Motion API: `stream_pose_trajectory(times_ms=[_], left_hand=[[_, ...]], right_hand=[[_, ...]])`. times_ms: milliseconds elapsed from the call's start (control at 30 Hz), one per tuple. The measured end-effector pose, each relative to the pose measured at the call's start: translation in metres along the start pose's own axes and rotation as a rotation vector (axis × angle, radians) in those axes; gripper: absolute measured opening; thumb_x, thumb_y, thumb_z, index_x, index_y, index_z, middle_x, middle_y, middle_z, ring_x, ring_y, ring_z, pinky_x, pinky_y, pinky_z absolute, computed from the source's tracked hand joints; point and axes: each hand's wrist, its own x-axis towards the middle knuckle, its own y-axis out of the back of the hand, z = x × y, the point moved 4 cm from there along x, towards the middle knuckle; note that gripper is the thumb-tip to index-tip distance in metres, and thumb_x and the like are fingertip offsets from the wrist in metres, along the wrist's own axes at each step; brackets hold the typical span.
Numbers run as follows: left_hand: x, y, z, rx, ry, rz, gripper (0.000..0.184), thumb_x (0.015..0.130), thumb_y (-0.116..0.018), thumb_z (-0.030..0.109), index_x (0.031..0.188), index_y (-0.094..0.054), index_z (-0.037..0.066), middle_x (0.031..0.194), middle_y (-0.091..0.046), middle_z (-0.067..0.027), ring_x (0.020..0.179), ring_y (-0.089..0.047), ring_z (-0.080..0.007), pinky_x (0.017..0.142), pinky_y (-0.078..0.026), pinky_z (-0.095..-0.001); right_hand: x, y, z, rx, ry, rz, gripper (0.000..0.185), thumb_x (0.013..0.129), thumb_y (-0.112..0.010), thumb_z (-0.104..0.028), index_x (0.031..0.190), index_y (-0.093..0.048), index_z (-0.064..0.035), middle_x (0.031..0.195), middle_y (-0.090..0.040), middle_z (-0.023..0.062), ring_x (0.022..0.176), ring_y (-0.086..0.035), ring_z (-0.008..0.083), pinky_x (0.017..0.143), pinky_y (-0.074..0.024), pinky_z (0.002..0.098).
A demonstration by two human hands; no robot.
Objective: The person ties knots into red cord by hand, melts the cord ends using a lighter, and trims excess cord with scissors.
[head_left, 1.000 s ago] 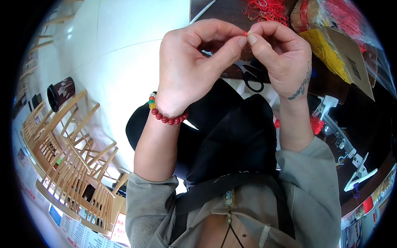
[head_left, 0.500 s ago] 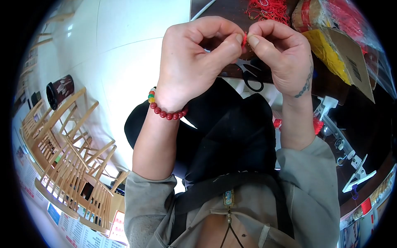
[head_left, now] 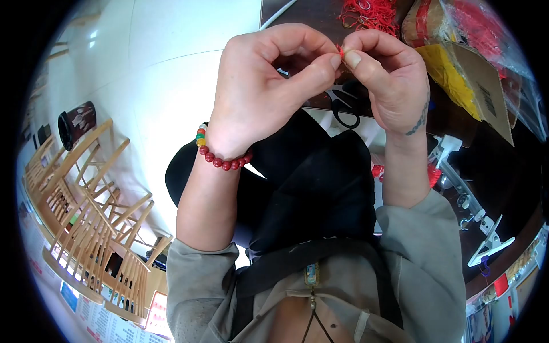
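Pinched between thumb and forefinger, a small piece of red cord [head_left: 341, 51] is mostly covered by my fingertips. My left hand [head_left: 269, 80], with a bead bracelet [head_left: 226, 164] at its wrist, closes on it from the left. From the right, my right hand [head_left: 389, 80] grips the same cord, its fingertips nearly touching the left ones. Below the fingers, scissors [head_left: 345, 108] with black handles lie at the table edge, partly hidden by my left hand. A heap of red cords [head_left: 372, 16] lies on the table beyond my hands.
An open cardboard box [head_left: 483, 91] with yellow and clear plastic stands at the right on the dark table [head_left: 486, 166]. A white clamp rack [head_left: 466, 188] lies nearer. Wooden chairs [head_left: 97, 228] and a dark bin [head_left: 77, 123] are on the left.
My left thumb has shifted slightly right and down along the cord. The whole view has moved a little; both hands keep their pinch.
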Motion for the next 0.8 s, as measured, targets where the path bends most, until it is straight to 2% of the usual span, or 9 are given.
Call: stream_pose_trajectory(times_ms=[200, 800], left_hand=[[0.0, 0.001, -0.001, 0.007, -0.037, -0.036, 0.013, 0.089, -0.06, 0.002, 0.099, -0.065, -0.005, 0.084, -0.068, -0.0066, 0.071, -0.062, -0.0076, 0.065, -0.051, -0.0177], [-0.002, -0.001, -0.001, 0.013, -0.055, -0.028, 0.014, 0.09, -0.06, 0.004, 0.1, -0.065, -0.004, 0.084, -0.067, -0.0057, 0.072, -0.061, -0.0074, 0.065, -0.05, -0.0181]], right_hand=[[-0.001, -0.01, -0.01, -0.004, -0.048, -0.003, 0.015, 0.084, -0.063, -0.006, 0.096, -0.062, 0.0036, 0.091, -0.061, 0.0041, 0.083, -0.056, 0.0094, 0.077, -0.0454, 0.0224], [-0.006, -0.001, -0.002, -0.047, 0.045, 0.065, 0.016, 0.083, -0.064, -0.004, 0.097, -0.063, 0.0033, 0.091, -0.062, 0.0031, 0.082, -0.056, 0.0083, 0.076, -0.0455, 0.0212]])
